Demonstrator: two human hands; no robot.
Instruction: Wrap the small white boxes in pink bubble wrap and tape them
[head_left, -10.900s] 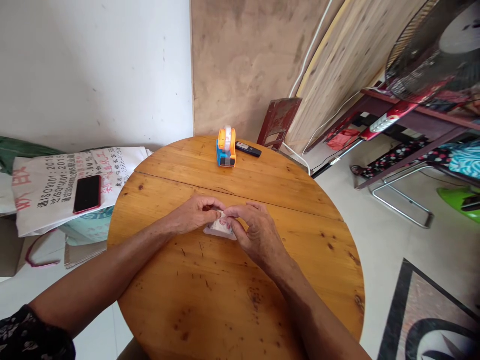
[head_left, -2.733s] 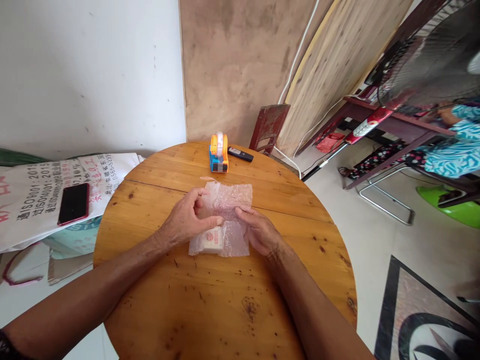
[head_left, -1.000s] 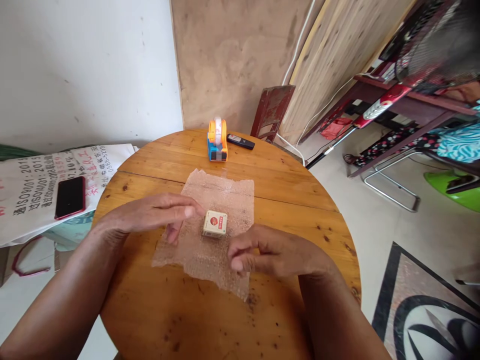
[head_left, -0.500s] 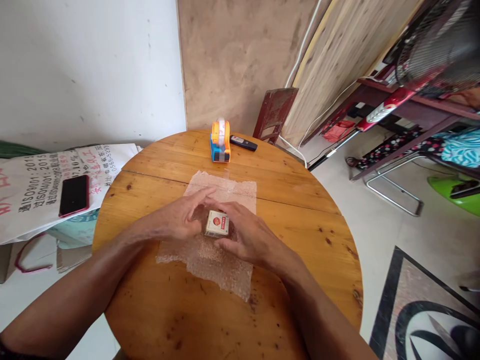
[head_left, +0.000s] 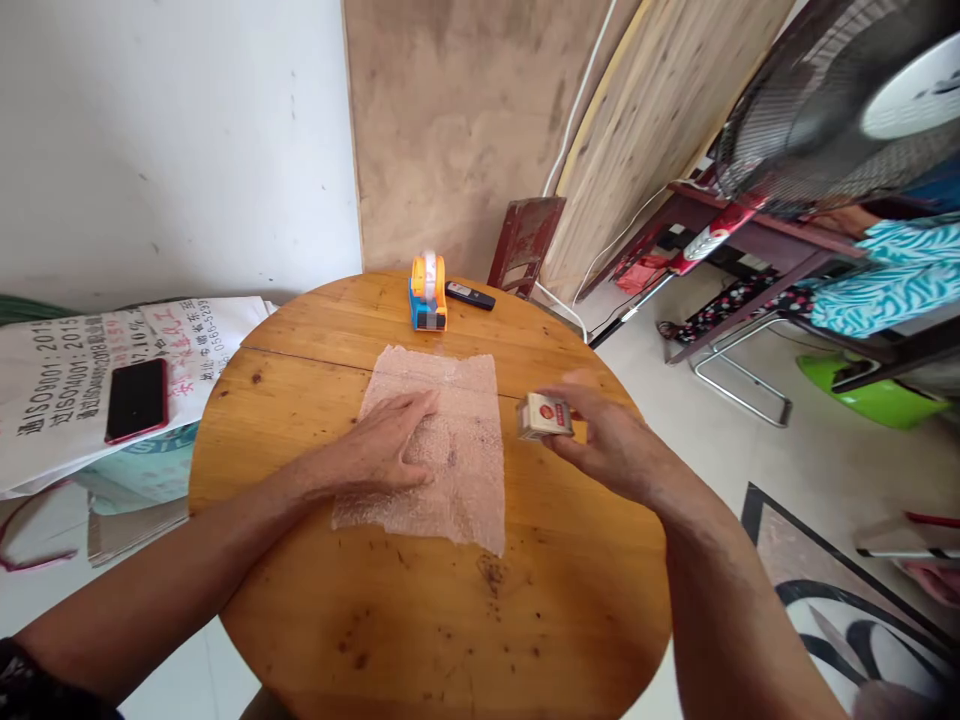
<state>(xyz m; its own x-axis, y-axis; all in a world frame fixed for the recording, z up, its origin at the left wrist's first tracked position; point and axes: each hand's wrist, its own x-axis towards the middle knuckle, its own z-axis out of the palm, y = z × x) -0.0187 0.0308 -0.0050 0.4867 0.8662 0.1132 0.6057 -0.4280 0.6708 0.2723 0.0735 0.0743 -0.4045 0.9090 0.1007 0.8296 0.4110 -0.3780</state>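
A sheet of bubble wrap (head_left: 457, 450) lies spread on the round wooden table (head_left: 420, 630). My left hand (head_left: 390, 440) rests on its left part, fingers apart and holding nothing. To the right of the sheet, my right hand (head_left: 607, 435) grips a small white box (head_left: 544, 416) with a red print between thumb and fingers. An orange and blue tape dispenser (head_left: 428, 292) stands near the far edge of the table, beside a black remote-like object (head_left: 470, 295).
A dark red chair (head_left: 525, 245) stands behind the table. On the left, a phone (head_left: 137, 400) lies on a printed white sack (head_left: 67, 360). At the right are a fan (head_left: 810, 120), a green basin (head_left: 862, 395) and a seated person in patterned clothes (head_left: 892, 275).
My right hand has lifted the small box off the bubble wrap and moved it right. My left hand has flattened onto the sheet. The view has shifted a little to the right.
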